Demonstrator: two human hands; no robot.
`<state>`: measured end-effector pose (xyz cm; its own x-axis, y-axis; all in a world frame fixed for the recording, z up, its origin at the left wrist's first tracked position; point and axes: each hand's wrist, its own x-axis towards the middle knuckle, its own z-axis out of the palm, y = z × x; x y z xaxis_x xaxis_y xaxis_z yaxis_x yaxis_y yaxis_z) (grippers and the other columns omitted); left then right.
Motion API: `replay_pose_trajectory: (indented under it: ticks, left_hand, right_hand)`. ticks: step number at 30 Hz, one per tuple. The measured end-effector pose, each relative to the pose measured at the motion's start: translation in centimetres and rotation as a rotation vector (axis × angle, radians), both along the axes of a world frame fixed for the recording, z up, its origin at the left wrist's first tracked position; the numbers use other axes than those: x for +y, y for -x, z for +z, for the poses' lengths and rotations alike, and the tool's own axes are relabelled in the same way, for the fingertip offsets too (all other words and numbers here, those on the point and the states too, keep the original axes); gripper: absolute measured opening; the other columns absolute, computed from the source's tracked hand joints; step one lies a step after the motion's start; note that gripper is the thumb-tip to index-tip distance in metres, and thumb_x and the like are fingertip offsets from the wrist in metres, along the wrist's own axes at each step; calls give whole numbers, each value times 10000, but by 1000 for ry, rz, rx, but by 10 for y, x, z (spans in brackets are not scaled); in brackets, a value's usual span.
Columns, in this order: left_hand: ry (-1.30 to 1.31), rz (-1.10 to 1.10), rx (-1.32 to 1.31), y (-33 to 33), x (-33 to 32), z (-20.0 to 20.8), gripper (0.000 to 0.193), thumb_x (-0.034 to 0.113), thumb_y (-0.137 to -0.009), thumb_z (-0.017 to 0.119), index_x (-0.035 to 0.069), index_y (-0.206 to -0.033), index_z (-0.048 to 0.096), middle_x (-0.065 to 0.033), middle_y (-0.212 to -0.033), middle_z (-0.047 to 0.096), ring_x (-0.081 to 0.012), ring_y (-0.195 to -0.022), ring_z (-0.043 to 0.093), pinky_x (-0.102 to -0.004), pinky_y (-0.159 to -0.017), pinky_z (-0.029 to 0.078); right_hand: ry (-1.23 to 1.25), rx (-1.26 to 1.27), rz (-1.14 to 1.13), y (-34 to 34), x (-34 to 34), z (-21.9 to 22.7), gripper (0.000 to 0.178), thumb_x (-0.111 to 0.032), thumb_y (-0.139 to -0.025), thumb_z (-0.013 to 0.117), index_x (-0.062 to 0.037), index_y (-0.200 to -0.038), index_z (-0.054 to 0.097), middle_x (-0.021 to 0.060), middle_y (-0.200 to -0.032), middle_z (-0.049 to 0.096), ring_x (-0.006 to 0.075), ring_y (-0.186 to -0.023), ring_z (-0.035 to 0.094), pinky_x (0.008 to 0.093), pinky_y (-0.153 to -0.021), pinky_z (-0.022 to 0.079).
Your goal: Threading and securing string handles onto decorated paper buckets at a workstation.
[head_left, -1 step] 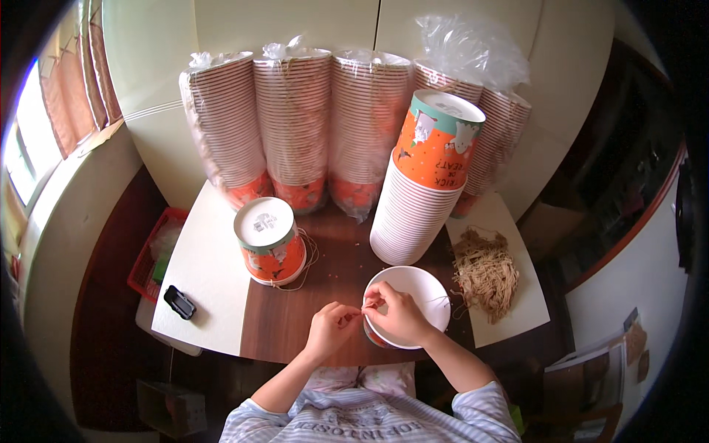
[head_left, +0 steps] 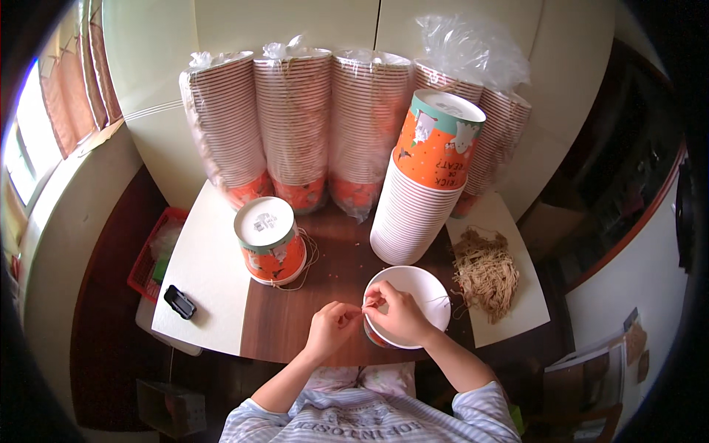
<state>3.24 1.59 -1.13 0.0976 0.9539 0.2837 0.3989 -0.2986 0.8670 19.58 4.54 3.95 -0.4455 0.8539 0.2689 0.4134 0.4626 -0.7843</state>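
Upright before me at the table's front stands a paper bucket (head_left: pixel 428 317), white inside, with an orange outer wall partly showing. Over its left rim my right hand (head_left: pixel 399 314) is closed in a pinch. My left hand (head_left: pixel 332 328) is closed too, just left of that rim, its fingertips close to the right hand's. What either pinch holds is too small to make out. A thin light string lies at the bucket's right inner side. Farther left, an upturned orange paper bucket (head_left: pixel 273 255) with a green band has tan string looped beside it.
A tall stack of upturned paper buckets (head_left: pixel 417 210) stands beyond the near bucket. Several plastic-wrapped bucket stacks (head_left: pixel 292 118) line the back. A heap of tan strings (head_left: pixel 486 273) lies at right. At left are a small black tray (head_left: pixel 179 303) and a red basket (head_left: pixel 144 262).
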Motion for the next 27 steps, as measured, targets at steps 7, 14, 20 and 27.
replay_pose_trajectory:
  ticks: [7,14,20,27]
  left_hand:
    - [18,-27,-137,-6,0,-2,186,99,-714,652,21,-880,618,-87,-724,584,-169,-610,568,-259,-566,466]
    - [-85,68,-52,-11,8,-9,127,89,-703,651,30,-814,634,-83,-699,593,-175,-587,574,-273,-541,469]
    - [-215,204,-25,-11,10,-4,114,41,-691,654,46,-803,634,-68,-685,597,-163,-557,574,-258,-497,467]
    - [-228,110,-89,-8,12,6,132,10,-693,650,45,-818,633,-68,-700,596,-141,-565,567,-237,-511,468]
  right_hand:
    - [26,22,-28,-2,3,-3,210,-41,-757,608,-21,-916,472,101,-790,608,208,-747,628,309,-664,500]
    - [6,13,-41,-2,5,-4,192,-50,-764,605,-23,-901,473,103,-801,614,215,-742,629,312,-664,500]
    - [-17,-12,-55,-2,5,-7,176,-38,-767,595,-26,-895,474,103,-795,617,222,-744,630,313,-658,501]
    - [-61,-2,-53,-3,6,-8,171,-31,-769,589,-28,-895,473,106,-795,615,230,-746,630,319,-655,503]
